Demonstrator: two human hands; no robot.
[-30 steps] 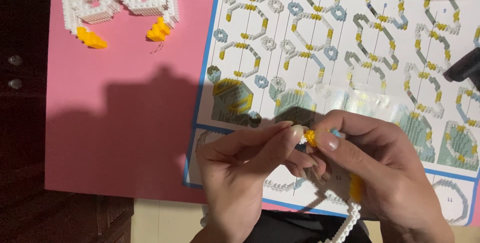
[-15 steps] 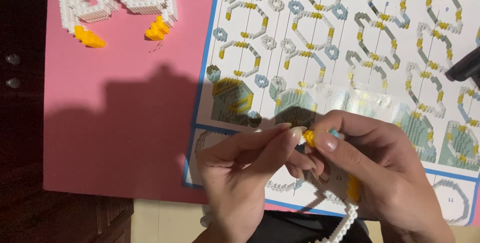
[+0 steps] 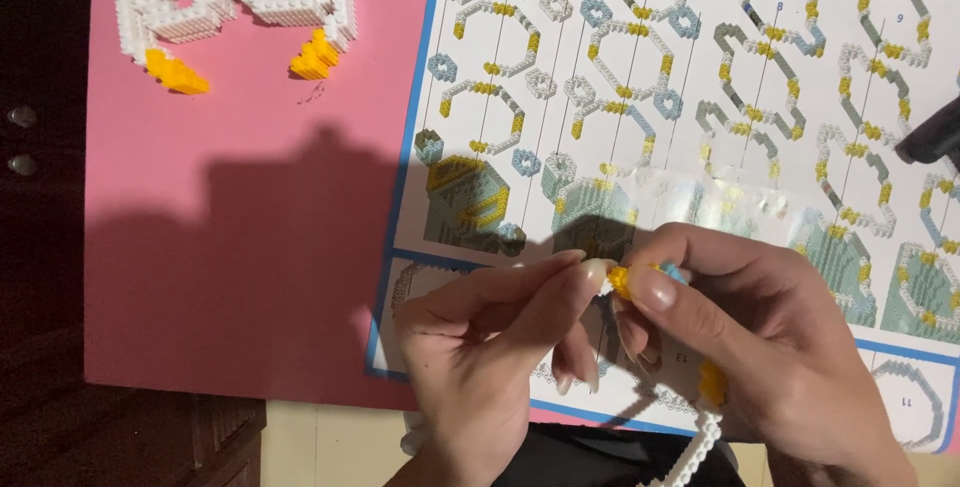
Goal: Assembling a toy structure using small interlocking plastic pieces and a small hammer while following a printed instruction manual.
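Pink mat (image 3: 250, 247): covers the table's left part, shadowed at its middle.
White block model (image 3: 235, 2): top left on the mat, with yellow pieces at its lower edges.
Instruction sheet (image 3: 700, 77): blue-bordered, printed with build diagrams, lying right of the model.
Left hand (image 3: 480, 347): comes up from the bottom edge, palm turned inward, thumb and forefinger stretched right and closed at the tips on a tiny piece.
Small yellow block (image 3: 622, 280): pinched between both hands' fingertips, above the sheet's lower part.
Right hand (image 3: 770, 347): curled, thumb and forefinger closed on the yellow block; a white and yellow block strip (image 3: 700, 427) hangs beneath the palm.
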